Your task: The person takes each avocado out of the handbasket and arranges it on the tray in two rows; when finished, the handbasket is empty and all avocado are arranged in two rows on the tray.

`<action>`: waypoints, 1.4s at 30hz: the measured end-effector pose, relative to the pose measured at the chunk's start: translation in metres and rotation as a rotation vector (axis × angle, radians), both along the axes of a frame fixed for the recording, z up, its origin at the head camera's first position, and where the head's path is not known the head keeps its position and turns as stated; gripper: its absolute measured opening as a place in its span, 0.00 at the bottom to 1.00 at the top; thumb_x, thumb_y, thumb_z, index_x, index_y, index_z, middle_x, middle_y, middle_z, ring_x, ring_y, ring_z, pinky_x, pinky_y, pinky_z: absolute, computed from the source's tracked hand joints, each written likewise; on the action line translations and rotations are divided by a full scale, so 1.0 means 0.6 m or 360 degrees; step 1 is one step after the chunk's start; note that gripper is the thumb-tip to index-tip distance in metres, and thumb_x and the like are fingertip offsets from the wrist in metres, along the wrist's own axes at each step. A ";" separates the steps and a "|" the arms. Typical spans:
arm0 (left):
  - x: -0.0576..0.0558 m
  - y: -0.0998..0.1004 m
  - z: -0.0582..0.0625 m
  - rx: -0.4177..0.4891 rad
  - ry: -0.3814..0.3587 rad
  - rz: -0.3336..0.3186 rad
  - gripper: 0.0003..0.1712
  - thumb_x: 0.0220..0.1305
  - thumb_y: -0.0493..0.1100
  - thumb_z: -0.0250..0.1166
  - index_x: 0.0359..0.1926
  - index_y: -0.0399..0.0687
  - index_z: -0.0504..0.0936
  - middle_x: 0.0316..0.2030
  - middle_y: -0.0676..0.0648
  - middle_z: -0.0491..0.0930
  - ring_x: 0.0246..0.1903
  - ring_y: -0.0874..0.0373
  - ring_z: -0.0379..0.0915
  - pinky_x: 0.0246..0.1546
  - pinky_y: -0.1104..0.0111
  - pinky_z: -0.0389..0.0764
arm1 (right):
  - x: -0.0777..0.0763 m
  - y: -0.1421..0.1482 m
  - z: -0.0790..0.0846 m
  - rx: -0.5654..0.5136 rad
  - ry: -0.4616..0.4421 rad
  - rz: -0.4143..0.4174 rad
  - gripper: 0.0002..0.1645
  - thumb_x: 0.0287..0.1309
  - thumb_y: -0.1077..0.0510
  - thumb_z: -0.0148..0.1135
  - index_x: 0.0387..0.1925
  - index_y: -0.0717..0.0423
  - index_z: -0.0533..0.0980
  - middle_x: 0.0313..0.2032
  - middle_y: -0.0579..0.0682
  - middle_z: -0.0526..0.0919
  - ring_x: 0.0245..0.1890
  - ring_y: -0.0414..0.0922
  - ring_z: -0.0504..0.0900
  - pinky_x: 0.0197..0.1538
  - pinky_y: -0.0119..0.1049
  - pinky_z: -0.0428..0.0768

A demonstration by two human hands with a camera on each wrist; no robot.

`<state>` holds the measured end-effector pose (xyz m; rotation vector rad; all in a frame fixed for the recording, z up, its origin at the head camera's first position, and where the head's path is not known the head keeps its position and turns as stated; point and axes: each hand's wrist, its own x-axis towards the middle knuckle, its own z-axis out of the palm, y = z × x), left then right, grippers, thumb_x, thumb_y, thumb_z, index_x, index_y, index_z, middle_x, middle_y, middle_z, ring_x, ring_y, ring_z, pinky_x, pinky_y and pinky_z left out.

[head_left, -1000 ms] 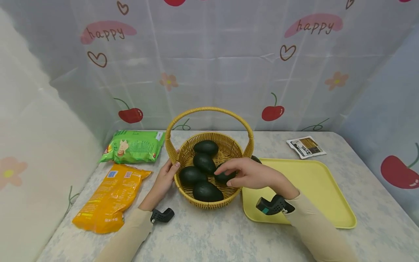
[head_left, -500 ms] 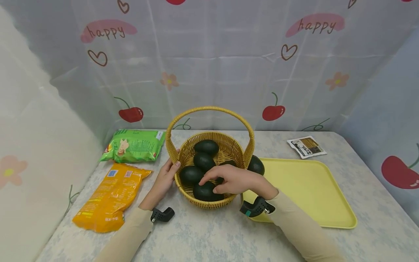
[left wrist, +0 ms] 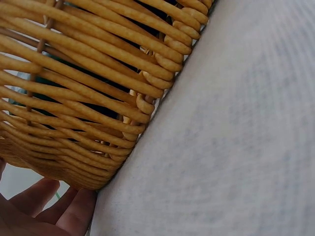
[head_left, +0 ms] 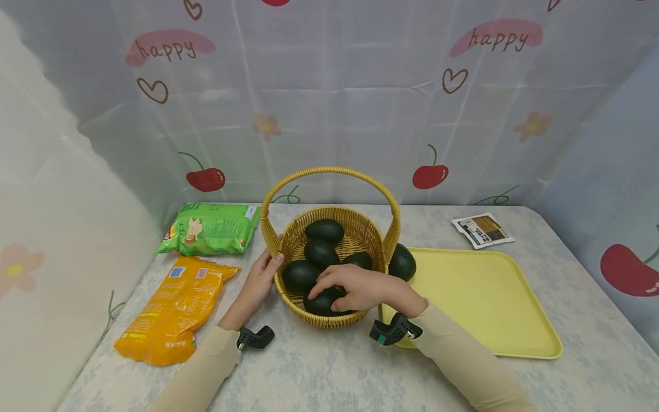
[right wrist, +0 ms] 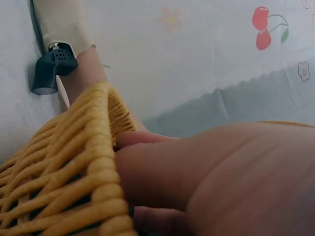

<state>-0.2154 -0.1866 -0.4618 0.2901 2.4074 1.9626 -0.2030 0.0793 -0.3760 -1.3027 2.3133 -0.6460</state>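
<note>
In the head view a yellow wicker basket [head_left: 294, 220] with a tall arched handle holds several dark green avocados [head_left: 324, 231]. My left hand [head_left: 259, 278] holds its left side, thumb by the foot of the handle. Its fingers [left wrist: 78, 209] lie against the woven wall low down in the left wrist view. My right hand [head_left: 355, 284] reaches over the right rim, with fingers and thumb curled round the front avocado [head_left: 315, 305]. In the right wrist view the basket wall [right wrist: 98, 167] hides most of that grip.
A yellow tray [head_left: 479, 297] lies right of the basket, with another avocado [head_left: 403, 263] at its near-left corner beside the handle. A small white-and-brown packet [head_left: 483, 230] sits behind the tray. Green [head_left: 213, 229] and orange [head_left: 167, 312] snack bags lie on the left.
My right hand has moved left and down from above the right-hand avocado to the front one, and its fingers have closed round it. My left hand and the basket stay put.
</note>
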 end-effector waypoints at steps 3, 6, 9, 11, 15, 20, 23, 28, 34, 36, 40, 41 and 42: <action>0.000 0.000 0.000 -0.0012 0.0012 -0.0002 0.33 0.83 0.50 0.46 0.82 0.55 0.51 0.80 0.41 0.53 0.76 0.42 0.56 0.68 0.48 0.69 | 0.002 -0.002 -0.002 -0.0011 0.0008 0.0002 0.26 0.63 0.64 0.67 0.61 0.44 0.81 0.62 0.51 0.77 0.63 0.49 0.75 0.61 0.41 0.79; -0.001 0.000 0.000 -0.0024 0.0016 -0.0001 0.33 0.83 0.50 0.46 0.82 0.54 0.51 0.80 0.41 0.52 0.77 0.43 0.55 0.69 0.51 0.69 | 0.004 -0.003 -0.005 -0.0021 0.0020 -0.0015 0.25 0.61 0.64 0.69 0.59 0.44 0.81 0.60 0.49 0.78 0.62 0.47 0.75 0.61 0.40 0.78; -0.001 0.000 0.000 -0.0028 0.0009 0.0005 0.33 0.83 0.49 0.46 0.82 0.54 0.51 0.80 0.42 0.52 0.77 0.43 0.55 0.67 0.58 0.71 | 0.006 -0.004 -0.007 -0.0025 0.0034 -0.0027 0.24 0.61 0.64 0.70 0.57 0.45 0.81 0.59 0.48 0.78 0.61 0.46 0.74 0.61 0.40 0.78; 0.000 0.001 0.001 -0.0026 0.0004 0.0015 0.33 0.83 0.49 0.46 0.82 0.54 0.51 0.81 0.42 0.52 0.77 0.44 0.55 0.65 0.64 0.72 | 0.007 -0.005 -0.007 -0.0018 0.0041 -0.0030 0.23 0.61 0.64 0.70 0.56 0.44 0.81 0.59 0.48 0.77 0.61 0.45 0.74 0.61 0.39 0.78; 0.002 0.001 0.002 -0.0033 0.0001 0.0020 0.33 0.83 0.49 0.46 0.82 0.54 0.51 0.81 0.42 0.52 0.77 0.44 0.54 0.64 0.69 0.72 | 0.009 -0.003 -0.005 0.0009 0.0029 -0.0020 0.23 0.62 0.65 0.68 0.57 0.44 0.80 0.59 0.48 0.76 0.60 0.44 0.74 0.60 0.37 0.78; 0.003 0.000 0.002 -0.0049 0.0000 0.0016 0.33 0.83 0.50 0.46 0.82 0.55 0.51 0.81 0.43 0.52 0.77 0.44 0.55 0.65 0.65 0.72 | 0.011 0.003 0.000 0.0101 -0.0035 0.0003 0.27 0.66 0.67 0.62 0.62 0.40 0.80 0.64 0.51 0.73 0.64 0.45 0.73 0.60 0.36 0.77; 0.003 0.001 0.003 -0.0050 0.0004 0.0020 0.32 0.83 0.50 0.46 0.82 0.54 0.52 0.81 0.43 0.52 0.77 0.44 0.55 0.65 0.66 0.72 | 0.011 0.006 0.003 0.0150 -0.0061 0.0014 0.28 0.68 0.68 0.59 0.63 0.39 0.79 0.68 0.53 0.71 0.70 0.48 0.69 0.64 0.41 0.77; 0.003 0.001 0.003 -0.0063 0.0013 0.0025 0.32 0.83 0.50 0.46 0.82 0.53 0.52 0.81 0.43 0.52 0.78 0.46 0.53 0.68 0.61 0.70 | 0.010 0.008 0.003 0.0151 -0.0066 -0.0016 0.29 0.66 0.69 0.60 0.62 0.39 0.80 0.66 0.50 0.74 0.68 0.48 0.71 0.64 0.41 0.76; 0.002 0.001 0.002 -0.0072 0.0016 0.0031 0.32 0.83 0.50 0.46 0.82 0.54 0.52 0.81 0.45 0.52 0.78 0.46 0.54 0.70 0.54 0.67 | 0.008 0.008 0.000 0.0127 0.0024 -0.0021 0.27 0.63 0.65 0.67 0.60 0.41 0.80 0.60 0.46 0.78 0.61 0.44 0.74 0.61 0.39 0.77; 0.002 0.001 0.001 -0.0069 0.0015 0.0030 0.32 0.83 0.50 0.46 0.82 0.54 0.52 0.81 0.45 0.53 0.77 0.46 0.54 0.70 0.54 0.68 | 0.007 0.008 -0.001 0.0124 0.0050 -0.0011 0.26 0.63 0.64 0.67 0.60 0.42 0.79 0.60 0.46 0.78 0.61 0.45 0.74 0.62 0.40 0.77; 0.002 0.000 0.001 -0.0070 0.0016 0.0036 0.33 0.83 0.50 0.46 0.82 0.54 0.52 0.81 0.45 0.53 0.77 0.47 0.54 0.69 0.60 0.69 | 0.008 0.010 0.000 0.0135 0.0015 -0.0018 0.26 0.66 0.64 0.65 0.62 0.42 0.78 0.61 0.47 0.76 0.61 0.44 0.74 0.60 0.38 0.77; 0.002 0.000 0.001 -0.0067 0.0022 0.0031 0.33 0.83 0.50 0.46 0.82 0.54 0.52 0.81 0.44 0.53 0.77 0.46 0.54 0.68 0.62 0.70 | 0.009 0.010 0.000 0.0143 -0.0005 -0.0023 0.26 0.67 0.64 0.63 0.63 0.42 0.78 0.62 0.48 0.76 0.61 0.44 0.74 0.60 0.37 0.77; 0.002 0.000 0.001 -0.0063 0.0023 0.0031 0.33 0.83 0.50 0.46 0.82 0.54 0.52 0.81 0.44 0.53 0.77 0.46 0.54 0.67 0.66 0.70 | 0.009 0.010 0.001 0.0151 -0.0027 -0.0026 0.26 0.68 0.64 0.62 0.64 0.41 0.77 0.63 0.49 0.75 0.62 0.44 0.73 0.60 0.37 0.77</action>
